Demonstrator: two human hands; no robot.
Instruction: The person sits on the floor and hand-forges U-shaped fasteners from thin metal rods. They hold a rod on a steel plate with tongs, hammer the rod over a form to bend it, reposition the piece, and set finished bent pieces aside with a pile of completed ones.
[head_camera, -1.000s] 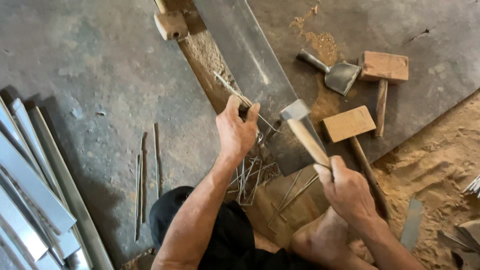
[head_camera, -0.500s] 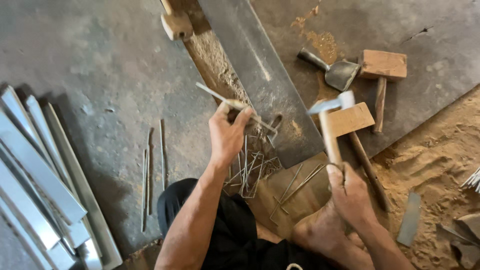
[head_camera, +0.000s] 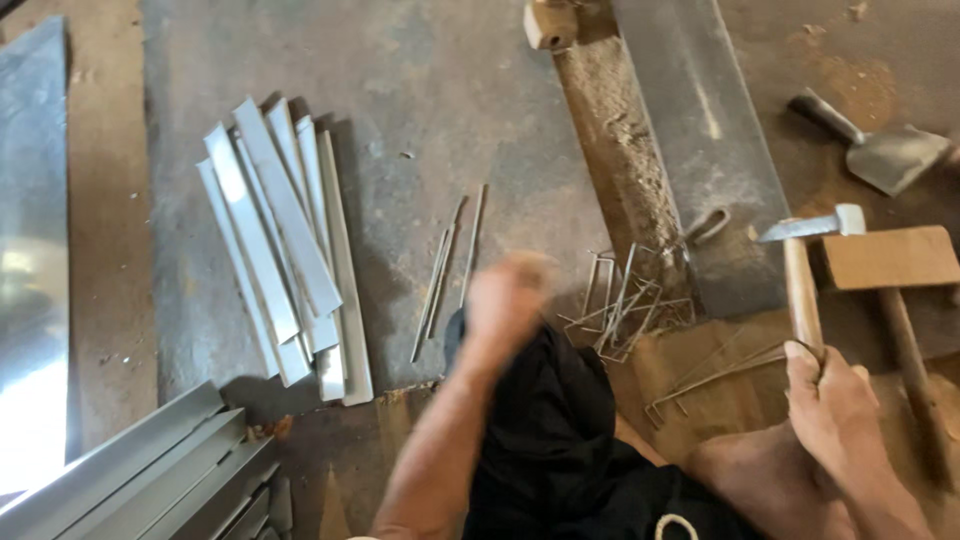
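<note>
My right hand (head_camera: 828, 400) grips the wooden handle of a steel hammer (head_camera: 808, 240), whose head is raised beside the flat steel block (head_camera: 700, 120). My left hand (head_camera: 508, 295) is blurred with motion, low in the middle, close to a heap of bent wire pieces (head_camera: 625, 300). Whether it holds a wire I cannot tell. Three straight thin rods (head_camera: 445, 275) lie on the floor just to its left.
A fan of flat metal strips (head_camera: 285, 240) lies to the left, with folded metal channels (head_camera: 150, 470) at the bottom left and a big metal sheet (head_camera: 30, 250) at the left edge. A wooden mallet (head_camera: 890, 260), a chisel (head_camera: 875, 150) and a wooden block (head_camera: 550, 22) lie around the steel block.
My left hand has pulled away from the steel block, down and to the left, and is now blurred. The view has swung left. The hammer stays raised in my right hand.
</note>
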